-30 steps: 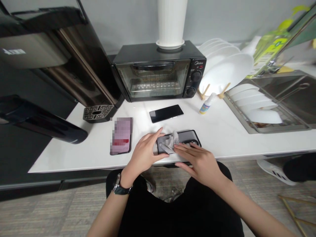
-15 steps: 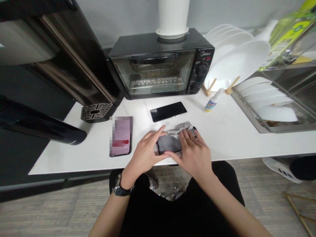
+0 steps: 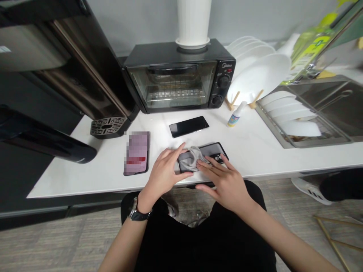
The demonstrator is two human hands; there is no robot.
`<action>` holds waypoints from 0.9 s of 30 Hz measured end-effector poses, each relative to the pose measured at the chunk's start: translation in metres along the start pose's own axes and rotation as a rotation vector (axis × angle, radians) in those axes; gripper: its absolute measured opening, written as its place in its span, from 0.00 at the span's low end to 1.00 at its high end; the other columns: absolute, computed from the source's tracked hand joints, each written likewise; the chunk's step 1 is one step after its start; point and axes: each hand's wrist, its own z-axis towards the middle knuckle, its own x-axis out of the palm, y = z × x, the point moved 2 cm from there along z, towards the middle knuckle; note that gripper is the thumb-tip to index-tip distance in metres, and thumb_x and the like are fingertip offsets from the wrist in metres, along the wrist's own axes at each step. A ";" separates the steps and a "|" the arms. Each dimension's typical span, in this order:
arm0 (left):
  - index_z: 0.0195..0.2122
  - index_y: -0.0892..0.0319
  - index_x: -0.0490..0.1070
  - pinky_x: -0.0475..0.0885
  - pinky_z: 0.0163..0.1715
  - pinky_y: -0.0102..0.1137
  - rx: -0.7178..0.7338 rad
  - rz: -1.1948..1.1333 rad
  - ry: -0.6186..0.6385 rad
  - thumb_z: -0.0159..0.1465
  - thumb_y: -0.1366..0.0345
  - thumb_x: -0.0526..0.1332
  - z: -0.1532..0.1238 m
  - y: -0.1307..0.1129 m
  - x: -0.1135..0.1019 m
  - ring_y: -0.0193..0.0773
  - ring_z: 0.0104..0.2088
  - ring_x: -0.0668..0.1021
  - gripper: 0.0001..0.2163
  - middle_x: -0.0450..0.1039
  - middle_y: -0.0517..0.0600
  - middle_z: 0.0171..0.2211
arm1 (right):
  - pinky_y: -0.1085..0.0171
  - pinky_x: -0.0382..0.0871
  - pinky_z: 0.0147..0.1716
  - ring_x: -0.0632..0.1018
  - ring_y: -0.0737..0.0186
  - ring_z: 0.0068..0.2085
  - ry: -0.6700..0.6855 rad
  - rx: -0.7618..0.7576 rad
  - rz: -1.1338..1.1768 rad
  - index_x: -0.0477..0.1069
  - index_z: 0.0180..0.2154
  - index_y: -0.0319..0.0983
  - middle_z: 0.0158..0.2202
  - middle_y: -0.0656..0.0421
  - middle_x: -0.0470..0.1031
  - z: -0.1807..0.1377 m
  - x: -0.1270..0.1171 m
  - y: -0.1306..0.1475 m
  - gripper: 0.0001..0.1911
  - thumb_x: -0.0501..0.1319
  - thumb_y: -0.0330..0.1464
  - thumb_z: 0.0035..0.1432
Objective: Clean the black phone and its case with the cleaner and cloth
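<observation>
A smartphone (image 3: 210, 149) lies back up at the counter's front edge, its camera block at the right end. My left hand (image 3: 164, 168) is closed around the phone's left end, thumb at the near edge and fingers at the far edge. A crumpled grey cloth (image 3: 193, 158) covers the phone's left half. My right hand (image 3: 227, 181) reaches over the phone with fingers stretched out, fingertips pressing on the cloth and thumb apart. A second phone (image 3: 189, 126), dark screen up, lies beyond. To the left lies a third phone (image 3: 137, 153) with a blurred pinkish screen.
A toaster oven (image 3: 176, 79) with a white pot (image 3: 194, 22) on top stands behind. A small spray bottle (image 3: 236, 114) and racked plates (image 3: 261, 71) are at right, near the sink (image 3: 340, 105). At left are a drinks machine (image 3: 110, 126) and dark cylinder (image 3: 70, 143).
My right hand has slid the cloth leftward along the phone, uncovering its right end and camera block. My right thumb has moved off the phone. The view has shifted slightly right.
</observation>
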 end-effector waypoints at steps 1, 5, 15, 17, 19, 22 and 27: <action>0.76 0.47 0.47 0.67 0.64 0.47 0.007 -0.009 0.004 0.62 0.53 0.73 0.000 -0.001 0.000 0.51 0.61 0.72 0.47 0.73 0.51 0.63 | 0.35 0.55 0.71 0.71 0.43 0.68 -0.013 0.032 -0.050 0.71 0.64 0.38 0.64 0.52 0.75 -0.006 -0.004 -0.008 0.29 0.56 0.49 0.72; 0.76 0.46 0.48 0.68 0.63 0.46 0.010 -0.030 0.026 0.62 0.55 0.74 0.001 -0.003 -0.001 0.50 0.61 0.72 0.46 0.73 0.51 0.63 | 0.27 0.49 0.69 0.61 0.36 0.73 -0.082 0.147 -0.210 0.64 0.69 0.39 0.66 0.51 0.72 -0.018 -0.010 -0.034 0.28 0.56 0.43 0.74; 0.76 0.49 0.47 0.72 0.60 0.46 0.036 -0.017 0.059 0.65 0.60 0.71 0.008 0.000 -0.004 0.51 0.57 0.74 0.44 0.75 0.54 0.60 | 0.38 0.55 0.71 0.68 0.41 0.70 -0.109 0.098 0.027 0.70 0.63 0.28 0.63 0.40 0.74 0.042 0.038 0.029 0.32 0.54 0.48 0.73; 0.76 0.50 0.48 0.74 0.56 0.44 0.022 0.002 0.087 0.64 0.63 0.71 0.008 0.002 -0.005 0.51 0.55 0.75 0.44 0.76 0.55 0.57 | 0.40 0.55 0.72 0.68 0.43 0.70 -0.074 0.047 0.096 0.71 0.61 0.27 0.62 0.41 0.75 0.046 0.041 0.042 0.33 0.55 0.49 0.73; 0.76 0.50 0.47 0.74 0.57 0.45 0.011 0.012 0.083 0.64 0.63 0.71 0.007 0.002 -0.005 0.52 0.56 0.75 0.45 0.76 0.56 0.58 | 0.38 0.54 0.72 0.68 0.44 0.70 -0.046 0.021 0.134 0.72 0.61 0.30 0.62 0.44 0.76 0.042 0.036 0.044 0.32 0.56 0.49 0.72; 0.77 0.47 0.44 0.71 0.60 0.47 0.018 0.010 0.055 0.63 0.59 0.73 0.004 0.000 -0.004 0.52 0.59 0.74 0.47 0.73 0.54 0.63 | 0.34 0.50 0.72 0.66 0.45 0.71 0.002 -0.011 0.146 0.72 0.62 0.37 0.62 0.52 0.77 0.026 0.020 0.031 0.27 0.56 0.48 0.73; 0.76 0.47 0.45 0.67 0.62 0.48 0.025 0.011 0.050 0.62 0.54 0.73 0.002 -0.005 -0.001 0.52 0.60 0.72 0.48 0.73 0.52 0.64 | 0.33 0.49 0.72 0.64 0.44 0.72 -0.010 0.065 0.002 0.74 0.61 0.42 0.61 0.58 0.78 -0.008 -0.009 -0.010 0.20 0.57 0.42 0.74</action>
